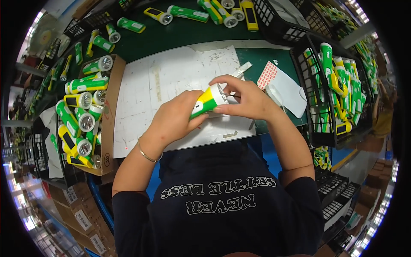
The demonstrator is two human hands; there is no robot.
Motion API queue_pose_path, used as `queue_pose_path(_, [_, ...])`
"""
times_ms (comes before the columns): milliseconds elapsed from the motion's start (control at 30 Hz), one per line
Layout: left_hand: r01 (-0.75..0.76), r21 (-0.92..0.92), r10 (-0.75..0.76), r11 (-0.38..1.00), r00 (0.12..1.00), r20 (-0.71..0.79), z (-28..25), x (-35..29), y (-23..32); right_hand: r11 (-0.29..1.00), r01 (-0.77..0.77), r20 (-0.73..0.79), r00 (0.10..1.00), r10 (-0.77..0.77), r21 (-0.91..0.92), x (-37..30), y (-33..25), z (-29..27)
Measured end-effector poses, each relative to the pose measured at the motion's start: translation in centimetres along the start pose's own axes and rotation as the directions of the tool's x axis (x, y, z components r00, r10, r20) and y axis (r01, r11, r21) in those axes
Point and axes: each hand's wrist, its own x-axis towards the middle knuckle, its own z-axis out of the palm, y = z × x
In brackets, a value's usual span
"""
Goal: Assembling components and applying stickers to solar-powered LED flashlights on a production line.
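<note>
A green and yellow flashlight [206, 102] with a white head lies tilted over the white work board [141, 92], its lens end facing right. My left hand [176, 112] is wrapped round its body from the left. At the white rim, my right hand [245, 97] has its index finger above and its thumb below, closed on the head. A thin dark rod-like piece [232, 95] shows between the lens and my right fingers; its kind is too small to tell.
On the left stands a cardboard box [116, 98] of flashlights. A black crate [314, 92] with more is at the right. Beside my right hand lies a white sheet [291, 92] with a red-patterned sticker sheet [267, 74]. Several flashlights [188, 13] lie along the far green table.
</note>
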Motion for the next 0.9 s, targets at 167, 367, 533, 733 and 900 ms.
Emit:
queue_pose_path(167, [0.049,0.138,-0.057,0.989,0.997,0.056,-1.8,-1.9,-2.4,0.990,-0.022,-0.039,0.999,0.027,0.140,-0.7,1.4,-0.4])
queue_pose_path(367, [0.118,0.163,-0.125,0.980,0.991,0.039,-2.2,-3.4,-4.0,0.961,-0.021,-0.040,0.999,0.033,0.275,-0.6,2.4,-0.2])
queue_pose_path(533, [0.262,-0.384,-0.114,0.885,0.923,0.367,-0.8,-2.3,-2.2,0.915,-0.028,0.110,0.994,-0.018,0.403,0.6,1.8,2.1])
queue_pose_path(733, [0.504,-0.784,-0.335,0.362,0.855,0.395,1.9,-2.9,-3.9,0.962,-0.070,-0.196,0.980,0.018,-0.262,3.2,4.6,7.0])
queue_pose_path(900, [0.309,-0.728,-0.359,0.612,0.929,0.093,3.6,-2.7,-5.0,0.908,0.015,-0.132,0.988,-0.077,-0.419,4.0,5.1,9.8])
